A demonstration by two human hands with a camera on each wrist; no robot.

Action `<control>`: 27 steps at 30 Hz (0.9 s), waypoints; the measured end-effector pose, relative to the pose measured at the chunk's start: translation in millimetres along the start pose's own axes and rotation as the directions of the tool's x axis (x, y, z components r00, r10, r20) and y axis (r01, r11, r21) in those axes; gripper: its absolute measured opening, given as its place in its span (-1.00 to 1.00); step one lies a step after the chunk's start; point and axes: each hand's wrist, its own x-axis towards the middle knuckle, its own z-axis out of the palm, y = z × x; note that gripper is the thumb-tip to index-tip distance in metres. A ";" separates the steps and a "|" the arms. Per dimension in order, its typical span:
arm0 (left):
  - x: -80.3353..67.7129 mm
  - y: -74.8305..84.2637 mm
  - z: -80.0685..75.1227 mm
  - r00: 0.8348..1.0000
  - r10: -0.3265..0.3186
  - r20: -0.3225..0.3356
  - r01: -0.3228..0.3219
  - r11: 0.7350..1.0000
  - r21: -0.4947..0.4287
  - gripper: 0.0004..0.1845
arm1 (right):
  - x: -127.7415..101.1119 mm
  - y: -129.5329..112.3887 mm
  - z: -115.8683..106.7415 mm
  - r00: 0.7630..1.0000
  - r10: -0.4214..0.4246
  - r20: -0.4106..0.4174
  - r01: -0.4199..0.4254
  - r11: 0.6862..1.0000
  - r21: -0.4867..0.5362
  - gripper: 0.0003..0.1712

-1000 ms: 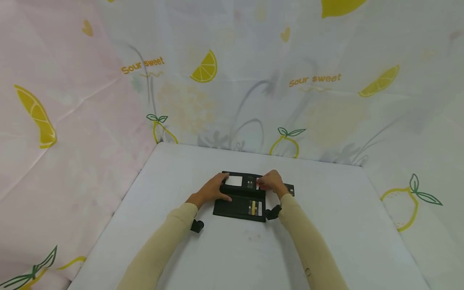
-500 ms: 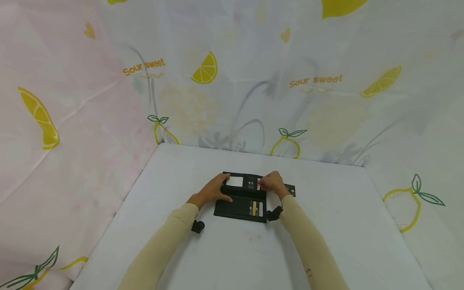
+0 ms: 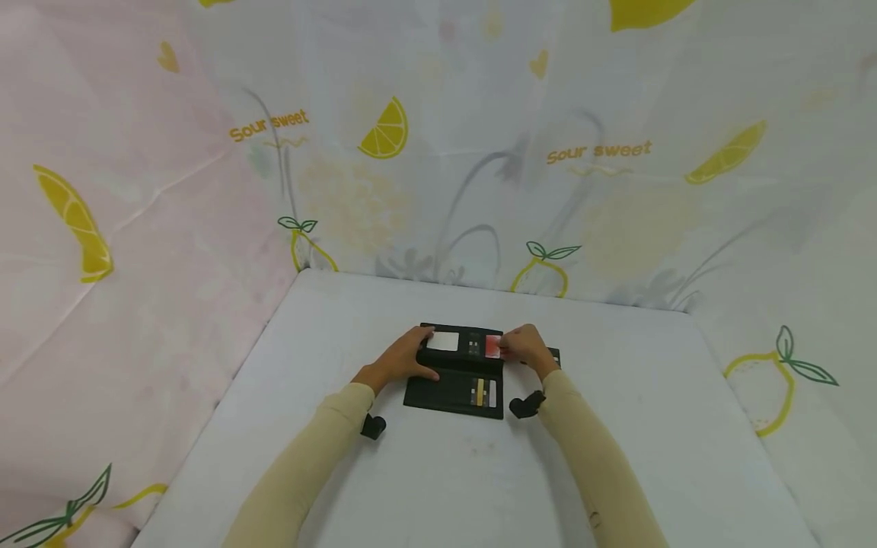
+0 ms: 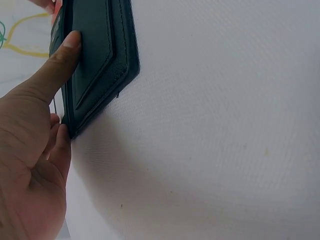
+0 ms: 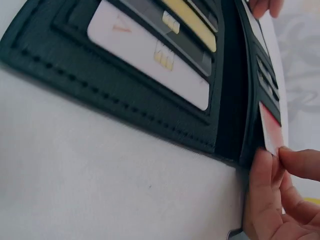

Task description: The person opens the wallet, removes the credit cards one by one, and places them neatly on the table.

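Note:
A dark wallet (image 3: 441, 390) lies spread on the white table with both flaps showing. My left hand (image 3: 400, 358) grips its left side; in the left wrist view the thumb (image 4: 65, 52) lies on the inner face and the other fingers are at the edge. At the right end of the far flap, my right hand (image 3: 526, 348) pinches a red card (image 5: 270, 127) between thumb and fingers. That card sticks partly out of its slot. A white card (image 5: 145, 52), a yellow one (image 5: 192, 22) and other cards sit in the near flap's slots.
A black card (image 3: 555, 356) lies on the table (image 3: 617, 426) right of the wallet, partly hidden by my right hand. Black wrist mounts (image 3: 526, 405) hang below both wrists. A lemon-print curtain (image 3: 445, 152) stands behind and at the sides.
My right hand has moved a little to the right with the red card, and more of the card's red face now shows. The left hand stays on the wallet.

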 end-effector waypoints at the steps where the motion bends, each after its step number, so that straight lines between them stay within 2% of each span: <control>1: 0.0 0.1 -0.3 1.000 -0.001 0.001 0.001 1.000 0.002 0.13 | 0.0 -0.4 -0.6 1.000 -0.001 0.005 0.001 1.000 -0.011 -0.73; 7: -0.7 1.3 -1.2 1.000 0.009 0.009 -0.009 1.000 -0.002 0.12 | -1.4 -3.5 -1.7 1.000 0.010 0.011 -0.009 1.000 -0.026 -0.72; 17: -2.0 5.4 -3.8 1.000 -0.015 0.003 0.015 1.000 -0.008 0.12 | -0.9 -4.8 -2.4 1.000 0.006 0.007 -0.007 0.998 0.068 -0.70; 27: -0.6 2.1 0.1 1.000 -0.023 0.000 0.023 1.000 0.011 0.13 | -2.4 -3.6 -4.2 1.000 0.007 0.003 -0.008 0.990 0.139 -0.66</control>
